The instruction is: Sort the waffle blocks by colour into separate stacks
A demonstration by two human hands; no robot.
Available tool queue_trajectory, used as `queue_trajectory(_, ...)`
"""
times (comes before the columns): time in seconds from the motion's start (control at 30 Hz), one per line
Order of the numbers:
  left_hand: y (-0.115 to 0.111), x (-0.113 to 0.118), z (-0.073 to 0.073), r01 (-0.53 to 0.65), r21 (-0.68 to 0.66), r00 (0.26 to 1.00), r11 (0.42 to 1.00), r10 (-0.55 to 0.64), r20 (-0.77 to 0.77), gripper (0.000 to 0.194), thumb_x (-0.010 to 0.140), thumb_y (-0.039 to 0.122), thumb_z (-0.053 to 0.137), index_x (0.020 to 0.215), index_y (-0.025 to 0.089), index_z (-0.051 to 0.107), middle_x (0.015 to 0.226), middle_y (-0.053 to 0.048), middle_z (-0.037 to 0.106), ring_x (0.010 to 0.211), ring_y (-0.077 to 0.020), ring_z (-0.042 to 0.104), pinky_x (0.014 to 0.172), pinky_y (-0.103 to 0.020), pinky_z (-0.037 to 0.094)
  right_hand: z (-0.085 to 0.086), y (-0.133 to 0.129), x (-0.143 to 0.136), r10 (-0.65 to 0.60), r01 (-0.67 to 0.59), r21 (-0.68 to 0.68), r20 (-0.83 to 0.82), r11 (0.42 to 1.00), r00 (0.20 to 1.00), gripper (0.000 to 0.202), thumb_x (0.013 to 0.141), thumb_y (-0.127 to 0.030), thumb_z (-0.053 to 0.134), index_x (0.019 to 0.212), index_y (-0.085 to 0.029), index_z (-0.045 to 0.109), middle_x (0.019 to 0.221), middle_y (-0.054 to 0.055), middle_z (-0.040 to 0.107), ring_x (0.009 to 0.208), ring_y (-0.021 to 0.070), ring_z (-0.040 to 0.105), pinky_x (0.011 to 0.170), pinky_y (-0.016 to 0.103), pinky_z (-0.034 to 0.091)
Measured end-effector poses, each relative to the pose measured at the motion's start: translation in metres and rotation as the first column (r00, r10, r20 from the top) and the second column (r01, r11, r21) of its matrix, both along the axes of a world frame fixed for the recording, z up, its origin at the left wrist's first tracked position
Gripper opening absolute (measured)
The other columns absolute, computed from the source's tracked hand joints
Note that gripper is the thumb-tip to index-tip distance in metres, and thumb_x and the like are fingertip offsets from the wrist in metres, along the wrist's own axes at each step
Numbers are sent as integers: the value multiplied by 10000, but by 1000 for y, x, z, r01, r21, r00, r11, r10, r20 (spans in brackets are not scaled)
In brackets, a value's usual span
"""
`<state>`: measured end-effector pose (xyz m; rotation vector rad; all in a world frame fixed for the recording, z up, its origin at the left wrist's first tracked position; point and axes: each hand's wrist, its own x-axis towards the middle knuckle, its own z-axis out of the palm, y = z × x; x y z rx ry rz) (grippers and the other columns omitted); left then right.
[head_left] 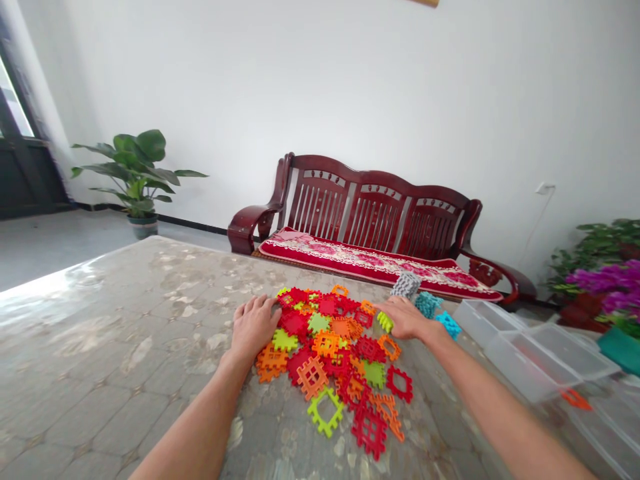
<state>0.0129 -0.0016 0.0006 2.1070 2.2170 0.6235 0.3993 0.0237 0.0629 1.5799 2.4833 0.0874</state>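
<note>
A loose pile of notched plastic pieces (327, 343) lies at centre frame, between the two hands, its long axis slanting from upper left to lower right. The left hand (256, 325) is unclenched, fingers extended, against the pile's upper-left edge. The right hand (403, 317) is at the upper-right edge, beside a yellow-green stack (385, 322); whether it grips this cannot be told. The left hand appears nearer the main mass. The grey stack (406, 285) stands just beyond the right hand.
</note>
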Motion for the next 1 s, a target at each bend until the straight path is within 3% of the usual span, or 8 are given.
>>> queue_trajectory(0.27,1,-1,-1,3,6,1000,1000,-3,-10,411,930,397,393,1237,260,629,1407,-73,566,1313,-254,469,1088,-432,309,-4,2,5,15,-15,-6,-2,1000,1000,887,647,-154,577,1500,-265,360,1340,86,587,1187,278,490,1051,398,286)
queue_trajectory(0.5,4,-2,-6,3,24,1000,1000,-3,-4,395,927,395,404,1222,271,636,1395,-70,574,1308,-252,473,1083,-428,312,-8,1,10,34,-34,5,3,999,999,873,651,-152,562,1496,-257,369,1344,101,592,1189,290,520,1022,414,322)
queue_trajectory(0.67,0,-1,-1,6,16,1000,1000,-6,-7,396,929,386,398,1222,259,633,1388,-71,579,1303,-253,476,1079,-434,319,-1,-7,4,4,-2,35,-45,999,999,844,643,-124,554,1471,-214,416,1377,121,567,1228,295,500,1056,432,313)
queue_trajectory(0.83,-2,1,3,5,17,1000,1000,-5,-22,387,925,370,406,1219,261,633,1359,-66,601,1296,-250,481,1072,-428,328,2,-28,-25,-1,71,206,-321,976,947,810,635,-54,484,1429,-214,465,1370,79,580,1233,235,502,1074,383,333)
queue_trajectory(1.0,-2,0,2,10,1,1000,1000,-10,-17,410,925,392,401,1244,266,626,1401,-70,571,1329,-255,454,1093,-440,311,-13,-60,-78,-53,157,113,-622,981,782,431,796,-202,534,1212,-201,647,1208,67,680,1106,211,604,1009,352,422)
